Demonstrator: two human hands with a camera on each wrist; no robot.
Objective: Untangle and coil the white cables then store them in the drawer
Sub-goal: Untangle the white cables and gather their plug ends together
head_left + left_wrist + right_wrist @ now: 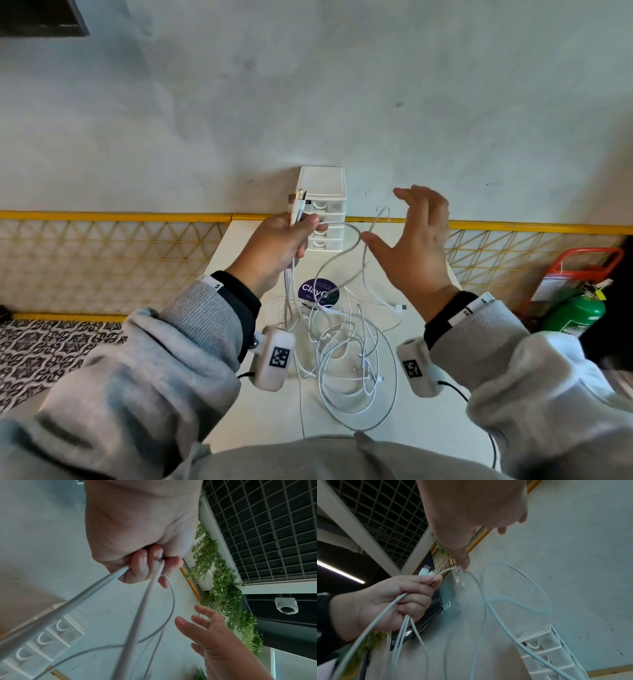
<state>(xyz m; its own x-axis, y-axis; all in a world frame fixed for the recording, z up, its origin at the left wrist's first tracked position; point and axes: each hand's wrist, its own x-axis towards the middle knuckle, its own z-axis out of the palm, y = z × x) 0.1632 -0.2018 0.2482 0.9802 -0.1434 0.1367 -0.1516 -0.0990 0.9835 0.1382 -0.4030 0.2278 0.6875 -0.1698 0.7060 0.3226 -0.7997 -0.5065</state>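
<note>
My left hand (281, 245) is raised above the table and grips several white cables (342, 346), their plug ends (298, 205) sticking up out of the fist. From the fist the strands (142, 601) hang down to a tangled heap on the white table (428, 425). One loop (349, 240) arcs from the left hand (399, 595) across to my right hand (416, 240). That hand is spread open with straight fingers, and the loop (477, 582) passes by its thumb (462, 559). The small white drawer unit (323, 205) stands at the table's far edge against the wall, drawers closed.
A round purple sticker (317, 291) lies on the table under the cables. A yellow lattice rail (120, 253) runs behind the table on both sides. A green cylinder (575, 315) in a red stand is on the floor at the right.
</note>
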